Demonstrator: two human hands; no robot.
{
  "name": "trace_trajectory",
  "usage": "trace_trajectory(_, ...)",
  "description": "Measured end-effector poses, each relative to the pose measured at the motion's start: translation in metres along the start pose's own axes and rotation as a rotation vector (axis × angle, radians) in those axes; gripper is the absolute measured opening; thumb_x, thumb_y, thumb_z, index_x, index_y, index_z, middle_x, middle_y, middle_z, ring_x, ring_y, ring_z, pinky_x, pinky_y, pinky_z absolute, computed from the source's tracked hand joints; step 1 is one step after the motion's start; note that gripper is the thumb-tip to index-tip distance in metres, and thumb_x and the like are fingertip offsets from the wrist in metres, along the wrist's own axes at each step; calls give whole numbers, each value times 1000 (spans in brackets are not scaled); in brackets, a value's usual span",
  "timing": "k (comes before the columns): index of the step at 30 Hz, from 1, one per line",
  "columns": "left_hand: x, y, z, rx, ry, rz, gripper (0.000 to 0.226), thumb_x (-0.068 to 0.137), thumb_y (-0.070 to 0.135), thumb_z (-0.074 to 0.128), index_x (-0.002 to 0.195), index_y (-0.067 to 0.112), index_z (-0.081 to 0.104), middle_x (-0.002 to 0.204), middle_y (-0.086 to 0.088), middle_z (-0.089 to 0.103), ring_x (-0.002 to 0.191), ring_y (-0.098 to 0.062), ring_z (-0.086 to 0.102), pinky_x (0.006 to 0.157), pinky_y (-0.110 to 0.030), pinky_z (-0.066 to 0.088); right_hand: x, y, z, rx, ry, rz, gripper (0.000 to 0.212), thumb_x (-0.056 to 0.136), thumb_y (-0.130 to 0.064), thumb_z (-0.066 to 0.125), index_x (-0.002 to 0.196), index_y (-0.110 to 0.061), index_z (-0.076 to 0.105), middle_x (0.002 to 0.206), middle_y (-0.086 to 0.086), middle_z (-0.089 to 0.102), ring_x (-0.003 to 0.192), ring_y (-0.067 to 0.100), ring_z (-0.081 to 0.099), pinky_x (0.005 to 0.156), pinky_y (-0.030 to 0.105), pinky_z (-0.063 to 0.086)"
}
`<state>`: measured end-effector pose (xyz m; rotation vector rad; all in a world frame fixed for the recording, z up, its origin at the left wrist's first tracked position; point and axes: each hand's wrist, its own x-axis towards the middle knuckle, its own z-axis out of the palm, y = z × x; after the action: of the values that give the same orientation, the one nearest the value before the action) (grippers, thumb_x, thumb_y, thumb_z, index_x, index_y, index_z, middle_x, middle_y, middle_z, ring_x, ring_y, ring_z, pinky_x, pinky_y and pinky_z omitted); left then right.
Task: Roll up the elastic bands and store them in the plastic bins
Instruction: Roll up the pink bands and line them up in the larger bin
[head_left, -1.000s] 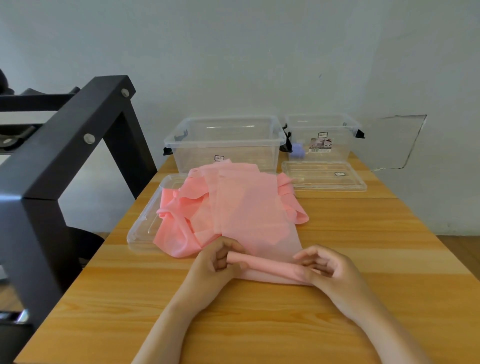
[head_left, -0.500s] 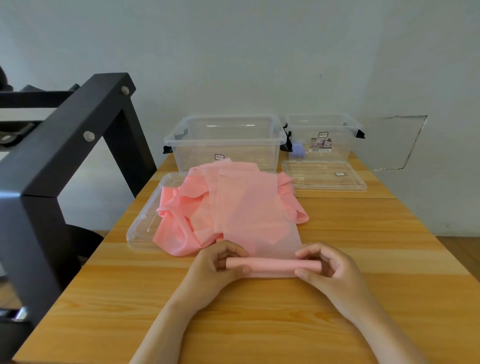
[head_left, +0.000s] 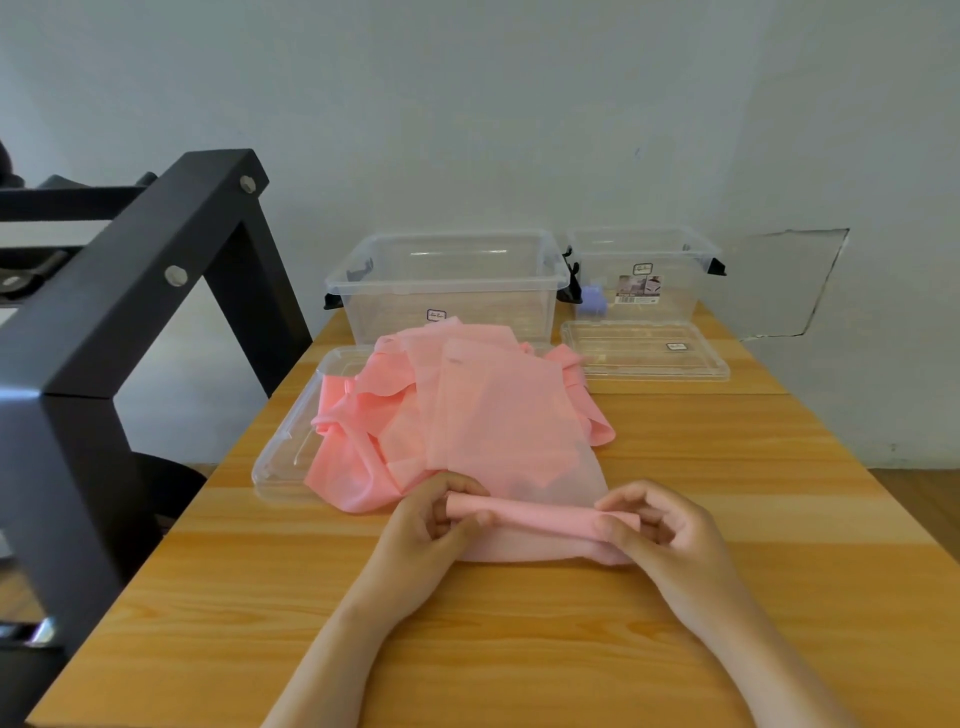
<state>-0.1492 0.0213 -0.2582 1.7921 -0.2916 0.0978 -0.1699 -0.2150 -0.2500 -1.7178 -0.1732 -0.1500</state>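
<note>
A pink elastic band (head_left: 511, 431) lies flat on the wooden table, its near end wound into a thin roll (head_left: 540, 517). My left hand (head_left: 434, 525) pinches the roll's left end and my right hand (head_left: 657, 530) pinches its right end. Behind it a heap of more pink bands (head_left: 363, 415) rests partly on a clear lid. Two clear plastic bins stand at the back: a large one (head_left: 447, 286) and a smaller one (head_left: 644, 275) to its right with a small lilac item (head_left: 594, 300) inside.
A clear lid (head_left: 283, 457) lies under the heap at the left, and another lid (head_left: 644, 351) sits in front of the smaller bin. A black metal frame (head_left: 104, 332) stands close along the table's left side. A wall runs right behind the bins.
Both hands have turned the roll further along the band, so it sits slightly farther from me and looks a little thicker. The heap and the bins have not moved.
</note>
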Motion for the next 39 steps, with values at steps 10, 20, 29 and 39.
trace_trajectory(10,-1,-1,-5,-87,-25,-10,18,81,12,74,96,11,64,82,10,61,65,-2,50,62,-14,41,-1,3,1,-8,9,-20,24,81,-7,73,80,-31,69,81,2,68,66,20,52,55,17,37)
trace_trajectory(20,-1,0,-6,-159,-20,-54,21,76,-2,75,92,4,62,85,0,69,79,-9,65,68,-17,49,0,3,1,-20,-83,78,20,76,-21,77,95,-19,70,94,-9,72,90,3,66,72,10,47)
trace_trajectory(29,2,-2,-3,-16,-56,-87,18,80,15,76,96,17,67,77,16,64,66,-1,55,62,-12,43,0,3,0,-21,-67,46,33,77,3,74,80,-30,72,93,-5,72,89,9,66,78,18,49)
trace_trajectory(39,-1,0,-6,-151,-28,-83,24,74,-3,77,93,4,64,78,8,66,73,-6,59,67,-17,48,2,2,2,-100,-171,106,24,72,-54,70,89,-36,70,89,-7,72,82,8,65,69,9,44)
